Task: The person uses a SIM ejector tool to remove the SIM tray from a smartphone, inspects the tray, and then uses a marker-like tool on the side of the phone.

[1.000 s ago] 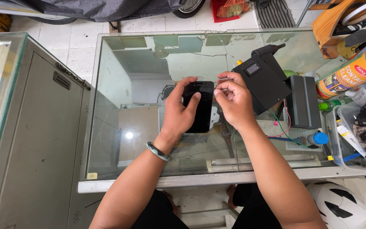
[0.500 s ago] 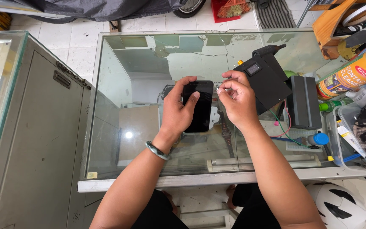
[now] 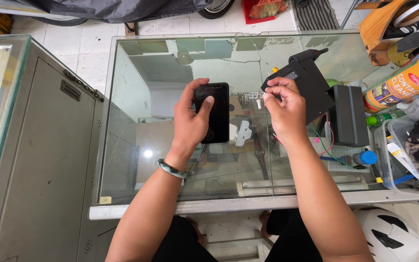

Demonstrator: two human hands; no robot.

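Note:
My left hand (image 3: 192,121) grips a black phone (image 3: 215,112), dark face up, over the glass counter top (image 3: 161,68); its thumb rests on the phone's face. A green bangle sits on that wrist. My right hand (image 3: 284,109) hovers to the right of the phone, apart from it, with fingertips pinched together near a small white piece; I cannot tell whether it holds it. A black box-shaped device (image 3: 311,85) lies just behind that hand.
A second black box (image 3: 347,116) and coloured wires lie right of my hand. A yellow spray can (image 3: 406,77), a clear plastic tub (image 3: 403,155) and a wooden rack stand at the right edge. A grey metal cabinet (image 3: 35,160) is left; a white helmet (image 3: 389,235) below right.
My right hand has drawn away to the right from the phone, leaving a gap. The left hand still holds the phone in about the same place.

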